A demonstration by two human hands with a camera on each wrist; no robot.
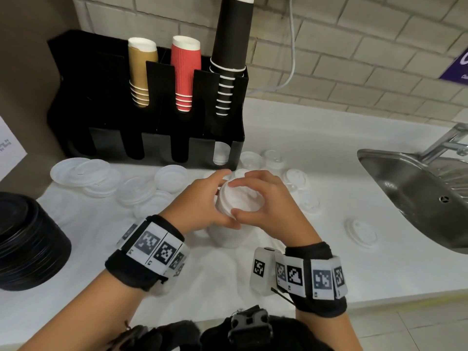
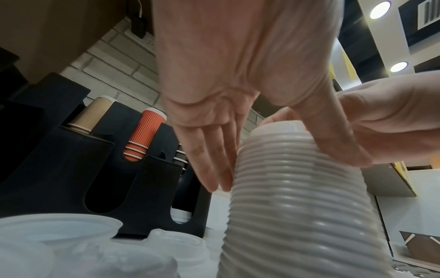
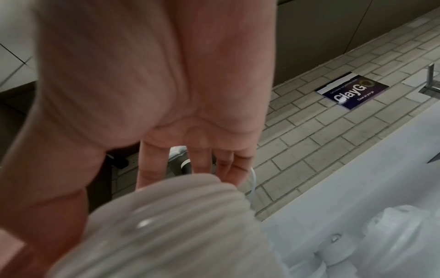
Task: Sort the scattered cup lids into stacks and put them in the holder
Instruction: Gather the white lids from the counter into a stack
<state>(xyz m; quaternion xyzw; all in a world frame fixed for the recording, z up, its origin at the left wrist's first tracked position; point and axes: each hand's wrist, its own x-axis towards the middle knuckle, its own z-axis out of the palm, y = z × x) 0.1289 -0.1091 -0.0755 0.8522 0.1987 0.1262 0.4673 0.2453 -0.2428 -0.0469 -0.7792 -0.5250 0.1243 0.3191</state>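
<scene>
Hands meet over a tall stack of white plastic cup lids (image 1: 229,219) that stands upright on the white countertop (image 1: 316,272), in front of the black slotted cup-and-lid holder (image 1: 106,117). The left hand (image 1: 200,203) wraps the stack's upper left side, thumb at the near edge and fingers curled round the far edge. The right hand (image 1: 263,201) cups the top lid from the right, its fingers arched over the rim and the thumb pressed at the near edge beside the left thumb. Both hands are clamped on the stack. The left wrist view shows the ribbed edges of the nested lids (image 2: 292,206) rising in a column, with the left hand's fingers (image 2: 212,165) lying straight along its far side.

Loose white lids (image 1: 141,188) lie scattered on the counter left of the stack, in front of the holder, and more small white lids (image 1: 296,178) lie to the right of the stack, between the holder and the stainless steel sink (image 1: 415,196). One further white lid (image 1: 361,231) sits alone near the sink's front edge. A few white lids (image 1: 220,153) already show in the holder's rightmost front slot. The holder's rear slots carry a brown paper cup stack (image 1: 140,69), a red ribbed cup stack (image 1: 184,72) and a tall black cup stack (image 1: 229,46). A pile of black lids (image 1: 27,244) rests at the counter's left edge, well left of the holder's front.
</scene>
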